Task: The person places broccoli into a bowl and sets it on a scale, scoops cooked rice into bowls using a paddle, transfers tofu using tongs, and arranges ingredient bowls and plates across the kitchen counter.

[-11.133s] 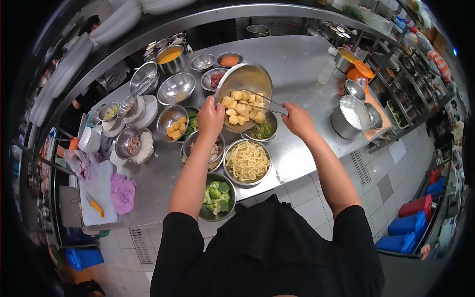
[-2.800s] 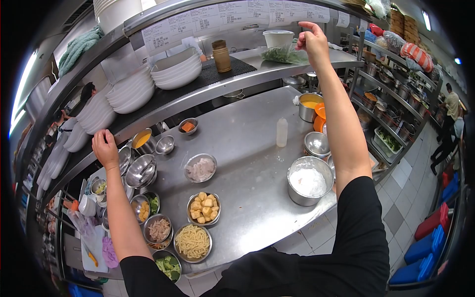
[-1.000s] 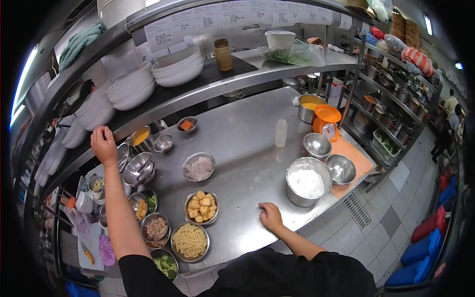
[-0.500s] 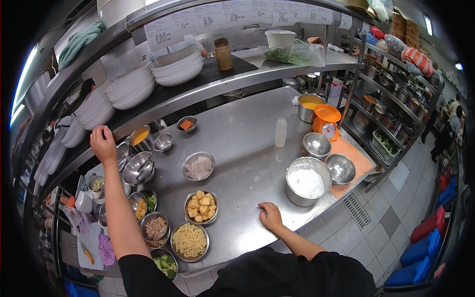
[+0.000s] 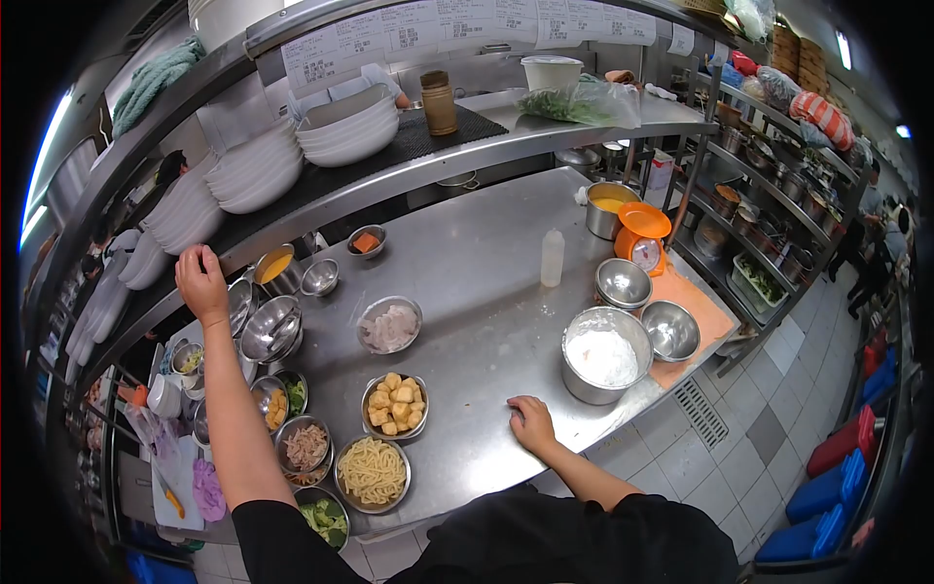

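My left hand (image 5: 201,284) rests against the metal edge of the raised shelf (image 5: 292,206), just below a stack of white bowls (image 5: 187,216). Its fingers are bent and slightly apart, with nothing visible in them. On the front edge of the steel table (image 5: 486,331), my right hand (image 5: 531,424) lies loosely, fingers a little curled and holding nothing. Left of it stand a bowl of golden fried cubes (image 5: 396,404), a bowl of noodles (image 5: 372,474) and a bowl of pale, whitish pieces (image 5: 389,326). A pot of white powder (image 5: 601,358) is to its right.
A squeeze bottle (image 5: 552,259) stands mid-table. At the right are an orange scale (image 5: 644,238), a pot of yellow liquid (image 5: 605,206) and metal bowls (image 5: 669,331). Along the left sit broccoli (image 5: 324,521), shredded meat (image 5: 305,446) and a yellow-handled knife (image 5: 173,498). Racks (image 5: 769,204) stand behind.
Both my hands stay where they were. The view has shifted very slightly, and people in the far right background have moved a little.
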The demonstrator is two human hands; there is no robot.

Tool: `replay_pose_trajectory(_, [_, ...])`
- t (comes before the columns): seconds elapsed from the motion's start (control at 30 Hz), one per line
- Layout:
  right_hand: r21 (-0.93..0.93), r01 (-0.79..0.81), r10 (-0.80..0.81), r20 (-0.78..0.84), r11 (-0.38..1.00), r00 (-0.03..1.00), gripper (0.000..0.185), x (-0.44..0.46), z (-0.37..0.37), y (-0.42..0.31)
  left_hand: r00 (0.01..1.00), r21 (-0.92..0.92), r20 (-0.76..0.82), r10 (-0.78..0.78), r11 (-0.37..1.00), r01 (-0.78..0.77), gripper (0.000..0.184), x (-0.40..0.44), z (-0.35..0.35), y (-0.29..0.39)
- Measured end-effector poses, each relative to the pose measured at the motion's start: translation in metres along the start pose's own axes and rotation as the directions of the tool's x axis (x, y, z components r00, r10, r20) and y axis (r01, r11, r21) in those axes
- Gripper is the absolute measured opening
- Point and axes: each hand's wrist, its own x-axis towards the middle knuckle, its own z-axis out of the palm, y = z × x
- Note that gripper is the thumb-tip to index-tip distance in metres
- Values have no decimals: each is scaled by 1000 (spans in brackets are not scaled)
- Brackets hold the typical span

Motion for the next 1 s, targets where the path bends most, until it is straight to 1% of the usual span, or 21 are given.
replay_pose_trajectory(0.23, [-4,14,-14,-7,1000,1000,29,1,0,-1,1000,-28,21,12,1000,-12,19,3,-3,-1])
replay_pose_trajectory(0.3, [-17,-19,19,5,1000,1000,30,5,2,-1,995,-160,92,29,987,-14,21,4,-7,-8])
replay_pose_trajectory(0.33, [-28,-50,51,8,998,999,31,7,7,-4,989,-180,148,25,984,2,23,6,-12,-8])
replay_pose_trajectory(0.37, [-15,-24,24,4,1000,1000,33,13,12,-3,977,-218,211,19,976,28,24,8,-17,-8])
replay_pose_trajectory(0.4, [105,-105,105,8,989,994,32,22,13,-17,972,-268,230,47,963,17,26,9,-21,-7])
replay_pose_trajectory(0.43, [130,-184,176,70,974,982,31,30,16,-27,949,-252,313,29,966,54,29,11,-34,4])
replay_pose_trajectory(0.5, [214,-205,176,145,955,974,30,44,31,-36,937,-249,342,69,968,19,40,-2,-48,2])
replay_pose_trajectory(0.57, [283,-208,151,210,936,966,29,56,56,-42,921,-168,382,72,986,-7,41,-16,-85,17])
replay_pose_trajectory(0.6, [316,-255,165,285,914,944,30,59,75,-37,891,-226,454,3,968,111,39,-27,-105,23])
replay_pose_trajectory(0.63, [343,-302,176,353,889,919,31,62,89,-36,853,-278,519,-56,933,231,37,-40,-128,29])
replay_pose_trajectory(0.67, [345,-303,164,378,888,911,31,67,97,-46,783,-286,607,-137,881,376,35,-60,-153,35])
replay_pose_trajectory(0.7, [402,-538,284,538,741,794,33,73,101,-63,700,-283,685,-203,811,511,32,-82,-181,42])
replay_pose_trajectory(0.73, [398,-740,354,691,543,631,35,76,105,-78,612,-231,752,-245,771,593,31,-101,-213,53])
replay_pose_trajectory(0.77, [393,-743,343,704,542,623,35,76,109,-88,515,-175,811,-278,725,667,30,-121,-245,63])
replay_pose_trajectory(0.8, [374,-795,329,763,478,557,39,74,113,-96,465,-146,844,-269,718,680,30,-149,-272,56])
replay_pose_trajectory(0.83, [347,-842,314,814,414,490,43,72,116,-104,404,-79,844,-353,663,744,29,-174,-300,54])
replay_pose_trajectory(0.87, [342,-841,311,816,418,487,43,68,117,-110,338,-18,837,-429,596,802,29,-201,-327,53])
replay_pose_trajectory(0.9, [361,-870,323,824,336,466,47,62,118,-116,265,9,797,-543,449,894,27,-241,-354,44])
replay_pose_trajectory(0.93, [377,-890,327,833,255,446,51,57,122,-125,177,20,746,-642,287,958,26,-285,-382,32])
replay_pose_trajectory(0.97, [373,-887,310,839,270,447,51,53,128,-129,138,69,664,-735,244,967,25,-326,-412,26])
replay_pose_trajectory(1.0, [396,-895,318,838,203,443,53,49,137,-125,65,125,584,-809,168,978,24,-386,-447,14])
